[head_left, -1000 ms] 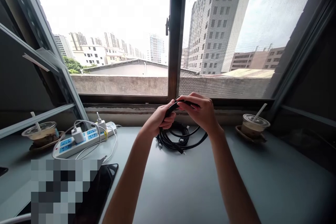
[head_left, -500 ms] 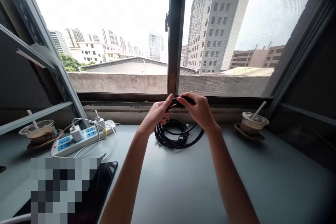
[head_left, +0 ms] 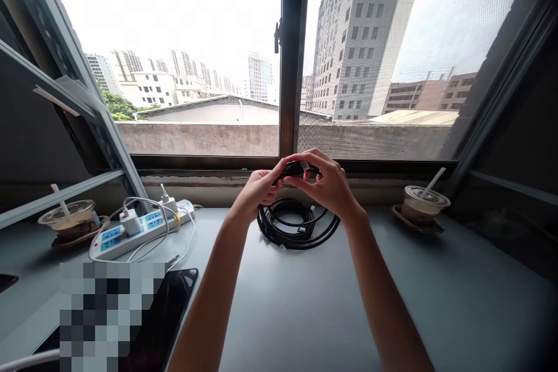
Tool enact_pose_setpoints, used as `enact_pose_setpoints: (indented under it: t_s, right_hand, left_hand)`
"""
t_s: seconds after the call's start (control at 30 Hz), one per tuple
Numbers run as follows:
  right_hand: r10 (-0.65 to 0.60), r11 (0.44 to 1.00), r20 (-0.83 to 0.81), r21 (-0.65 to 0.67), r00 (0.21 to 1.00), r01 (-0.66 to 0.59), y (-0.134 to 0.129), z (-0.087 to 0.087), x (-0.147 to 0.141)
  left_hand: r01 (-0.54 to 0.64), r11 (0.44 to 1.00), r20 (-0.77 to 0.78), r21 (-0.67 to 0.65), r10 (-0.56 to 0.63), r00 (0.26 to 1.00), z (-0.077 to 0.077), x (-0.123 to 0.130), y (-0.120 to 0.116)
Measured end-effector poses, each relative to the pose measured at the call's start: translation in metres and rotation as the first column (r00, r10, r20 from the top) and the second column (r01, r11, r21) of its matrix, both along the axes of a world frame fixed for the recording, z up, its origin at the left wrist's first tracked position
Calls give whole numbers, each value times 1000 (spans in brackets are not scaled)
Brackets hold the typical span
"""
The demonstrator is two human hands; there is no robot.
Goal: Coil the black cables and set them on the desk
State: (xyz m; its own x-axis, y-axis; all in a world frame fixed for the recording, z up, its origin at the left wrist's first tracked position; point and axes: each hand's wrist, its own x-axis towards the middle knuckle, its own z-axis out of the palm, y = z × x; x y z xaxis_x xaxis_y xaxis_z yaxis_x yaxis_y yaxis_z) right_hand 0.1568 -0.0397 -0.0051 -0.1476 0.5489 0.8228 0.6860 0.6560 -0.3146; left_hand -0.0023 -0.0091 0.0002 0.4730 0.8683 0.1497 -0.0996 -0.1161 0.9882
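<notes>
A black cable lies in loose coils on the grey tabletop below my hands, and part of it rises into them. My left hand is closed on the raised bundle of cable, thumb on top. My right hand curls around the other side of the same bundle, its thumb and fingers bent inward. A silvery cable plug shows between the right hand's thumb and fingers. Another small connector end rests within the coils on the table. The fingers hide part of the bundle.
To the left, a power strip carries white chargers and a tangled white cord. A dark tablet lies in front of it, partly pixelated. Iced drink cups stand at the left and right. Behind is a window frame.
My right hand's fingers have spread into a wider curl and moved closer to the left hand. The silvery plug has come into sight between them. The left hand still grips the bundle.
</notes>
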Motion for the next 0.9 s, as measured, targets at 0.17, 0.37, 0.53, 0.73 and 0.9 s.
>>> enact_pose_setpoints:
  t_s: [0.17, 0.37, 0.53, 0.73, 0.9]
  right_hand:
    - [-156, 985, -58, 68, 986, 160, -1, 0, -1]
    - [-215, 963, -306, 93, 928, 254, 7, -2, 2]
    - [-159, 954, -538, 132, 828, 269, 17, -5, 6]
    - [-36, 990, -257, -142, 966, -1, 13, -7, 11]
    - [-44, 993, -53, -110, 998, 38, 8, -7, 8]
  left_hand:
    - [192, 979, 102, -66, -185, 977, -1, 0, 2]
    - [373, 925, 124, -69, -363, 924, -5, -4, 5]
    - [307, 952, 80, -15, -304, 949, -9, -2, 6]
    - [87, 996, 125, 19, -88, 988, -13, 0, 11]
    - [162, 982, 181, -98, -143, 973, -8, -7, 12]
